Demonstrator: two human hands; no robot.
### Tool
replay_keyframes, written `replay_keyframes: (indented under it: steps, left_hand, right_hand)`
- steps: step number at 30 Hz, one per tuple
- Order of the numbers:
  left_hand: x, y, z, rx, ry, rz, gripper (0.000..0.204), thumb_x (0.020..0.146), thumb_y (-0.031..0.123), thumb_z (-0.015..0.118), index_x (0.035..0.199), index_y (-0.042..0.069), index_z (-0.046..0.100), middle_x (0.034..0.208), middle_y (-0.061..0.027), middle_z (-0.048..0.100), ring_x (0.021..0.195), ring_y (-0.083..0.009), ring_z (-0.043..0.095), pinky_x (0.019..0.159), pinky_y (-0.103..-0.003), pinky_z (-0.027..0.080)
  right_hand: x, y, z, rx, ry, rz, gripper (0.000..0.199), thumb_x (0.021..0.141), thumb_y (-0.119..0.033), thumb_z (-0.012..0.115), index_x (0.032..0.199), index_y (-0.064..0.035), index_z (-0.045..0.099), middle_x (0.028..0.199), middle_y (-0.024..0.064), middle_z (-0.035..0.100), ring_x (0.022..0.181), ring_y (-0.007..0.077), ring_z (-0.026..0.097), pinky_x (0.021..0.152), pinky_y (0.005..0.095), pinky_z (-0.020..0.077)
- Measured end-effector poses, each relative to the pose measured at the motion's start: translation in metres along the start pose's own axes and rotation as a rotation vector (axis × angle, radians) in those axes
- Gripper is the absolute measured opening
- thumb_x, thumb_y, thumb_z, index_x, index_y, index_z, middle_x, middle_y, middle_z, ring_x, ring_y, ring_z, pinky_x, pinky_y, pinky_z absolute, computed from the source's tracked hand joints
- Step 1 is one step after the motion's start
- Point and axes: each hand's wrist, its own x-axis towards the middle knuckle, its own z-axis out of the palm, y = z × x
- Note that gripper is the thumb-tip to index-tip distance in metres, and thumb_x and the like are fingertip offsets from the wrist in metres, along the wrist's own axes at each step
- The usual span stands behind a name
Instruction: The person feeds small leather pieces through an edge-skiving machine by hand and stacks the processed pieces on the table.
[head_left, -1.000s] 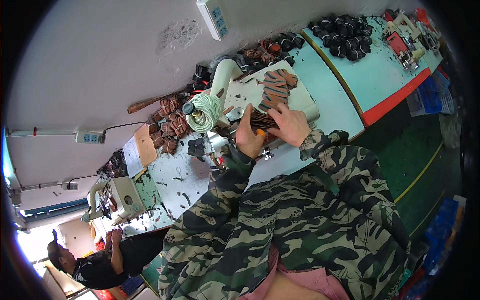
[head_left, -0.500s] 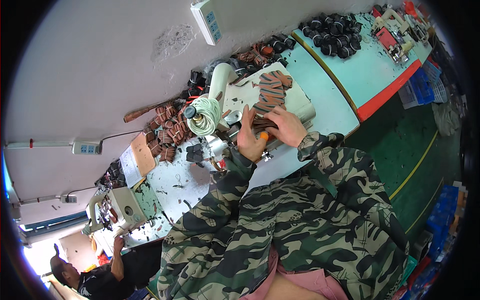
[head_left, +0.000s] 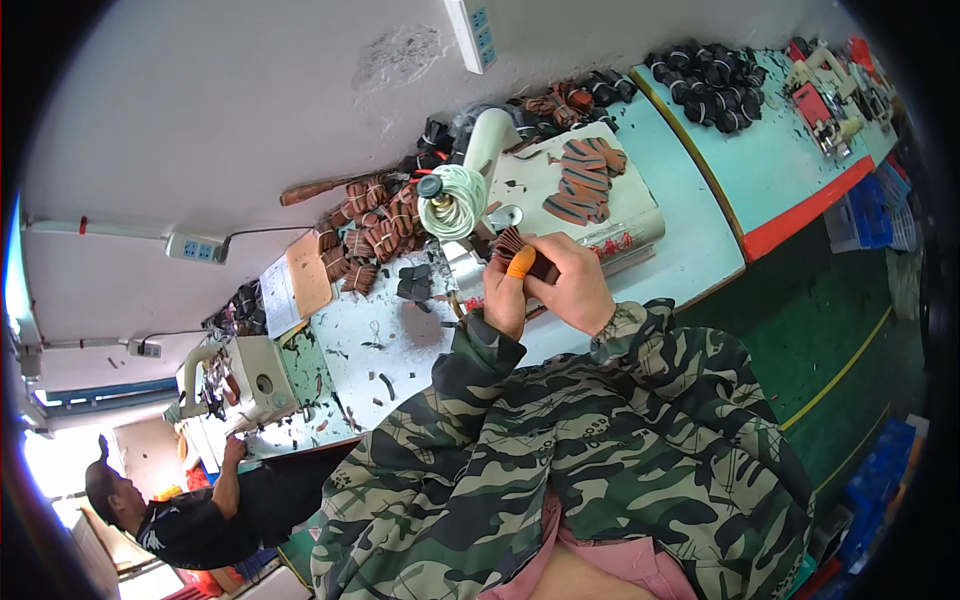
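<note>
A small stack of thin brown strips [head_left: 511, 243] is gripped between my two hands, in front of a pale machine [head_left: 610, 235]. My left hand [head_left: 507, 297] is closed round the near left side, its thumb in an orange finger cover [head_left: 521, 262] pressing on the stack. My right hand [head_left: 573, 284] holds the right side with bent fingers, which hide part of the strips. Beyond my hands, a fanned row of brown and dark striped pieces [head_left: 585, 185] lies on the machine's flat top. A coil of pale green cord [head_left: 453, 203] hangs by the machine's curved arm.
Tied brown bundles [head_left: 385, 235] crowd the wall side of the table. Black bundles [head_left: 715, 85] are heaped farther right, near another machine [head_left: 825, 110]. Dark scraps [head_left: 415, 282] litter the left tabletop. At far left a person [head_left: 190, 515] sits by a sewing machine [head_left: 245, 385].
Both hands have drawn the brown strips away from the striped row and toward me, lifting the stack upright between them. The view has shifted, so the bench appears farther right.
</note>
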Motion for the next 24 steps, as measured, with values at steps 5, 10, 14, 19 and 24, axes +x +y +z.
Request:
replay_keyframes:
  steps: [5, 10, 14, 19, 24]
  left_hand:
    - [-0.015, 0.004, -0.01, 0.12, 0.068, 0.101, 0.025, 0.091, 0.016, 0.053, 0.11, -0.001, 0.054, 0.093, -0.0027, 0.059, 0.08, -0.0085, 0.055, 0.068, -0.022, 0.046]
    - [-0.024, 0.009, -0.023, 0.153, 0.036, 0.033, 0.02, 0.091, 0.014, 0.052, 0.103, -0.001, 0.057, 0.087, -0.0015, 0.059, 0.077, -0.0081, 0.054, 0.067, -0.022, 0.044]
    - [-0.027, 0.022, -0.043, 0.152, 0.017, 0.005, 0.019, 0.091, 0.015, 0.053, 0.101, -0.001, 0.057, 0.084, -0.0033, 0.059, 0.071, -0.0097, 0.057, 0.062, -0.024, 0.047]
    - [-0.029, 0.039, -0.048, 1.145, -0.123, 0.087, 0.029, 0.079, 0.018, 0.065, 0.101, 0.001, 0.057, 0.077, -0.014, 0.064, 0.059, -0.0244, 0.064, 0.056, -0.036, 0.052]
    - [-0.03, 0.044, -0.057, 1.522, -0.17, 0.263, 0.033, 0.067, 0.017, 0.07, 0.093, 0.003, 0.057, 0.076, -0.0186, 0.063, 0.07, -0.0363, 0.062, 0.063, -0.042, 0.05]
  right_hand:
    - [-0.005, -0.008, 0.012, -0.045, -0.1, 0.007, 0.041, 0.07, -0.011, 0.07, 0.108, -0.0011, 0.059, 0.09, 0.0151, 0.057, 0.08, 0.0324, 0.059, 0.07, 0.0374, 0.0485]
    - [-0.013, -0.012, 0.02, -0.034, -0.115, 0.02, 0.04, 0.069, -0.012, 0.07, 0.107, -0.0011, 0.06, 0.086, 0.0149, 0.055, 0.081, 0.0331, 0.057, 0.07, 0.0376, 0.0475]
    - [-0.007, -0.003, 0.011, 0.122, -0.377, 0.19, 0.042, 0.07, -0.019, 0.072, 0.107, 0.0001, 0.06, 0.084, 0.0148, 0.062, 0.076, 0.0284, 0.062, 0.069, 0.034, 0.0496]
    - [0.011, -0.003, 0.009, 0.134, -0.537, 0.226, 0.04, 0.073, -0.021, 0.073, 0.103, 0.0025, 0.061, 0.082, 0.0131, 0.066, 0.071, 0.0202, 0.065, 0.068, 0.0288, 0.0511]
    - [0.001, 0.005, 0.026, 0.204, -0.45, 0.348, 0.04, 0.077, -0.02, 0.069, 0.107, 0.0023, 0.057, 0.087, 0.0165, 0.064, 0.076, 0.0276, 0.065, 0.068, 0.0359, 0.0517]
